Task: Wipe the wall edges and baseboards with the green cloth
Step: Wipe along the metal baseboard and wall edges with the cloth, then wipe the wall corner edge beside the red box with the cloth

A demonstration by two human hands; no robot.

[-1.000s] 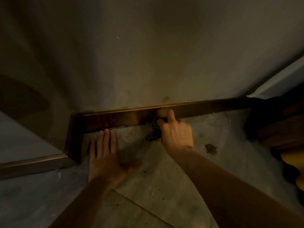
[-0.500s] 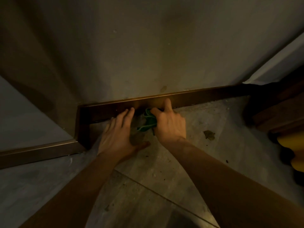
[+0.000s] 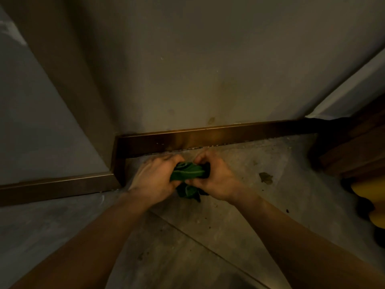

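We see a dim grey stone-tile floor point(image 3: 187, 247) under both forearms, with a grout line running diagonally across it and small crumbs of dirt scattered over the tiles. Just above that floor, near the middle of the view, the left hand point(image 3: 154, 178) and the right hand point(image 3: 214, 178) meet around a crumpled green cloth point(image 3: 187, 174). Both hands have their fingers curled round the cloth, grasping it from either side, and a fold of it hangs down between the wrists. The cloth is held apart from the wall trim, a little in front of it.

To the right of the hands a small dry brown leaf scrap point(image 3: 266, 177) lies on the tile. Further right, at the frame edge, we make out a yellow rounded object point(image 3: 373, 197), only partly visible, and a dark brown wooden piece point(image 3: 354, 155) whose shape we cannot tell.

Beyond the hands a glossy brown wooden baseboard point(image 3: 229, 135) runs along the foot of the plain beige wall point(image 3: 208, 59), with pale grit along its lower seam. On the left the baseboard turns round an outward wall corner and continues towards us as a second strip point(image 3: 58, 186). Open floor lies between the hands and the baseboard, and more to the left of the left forearm.
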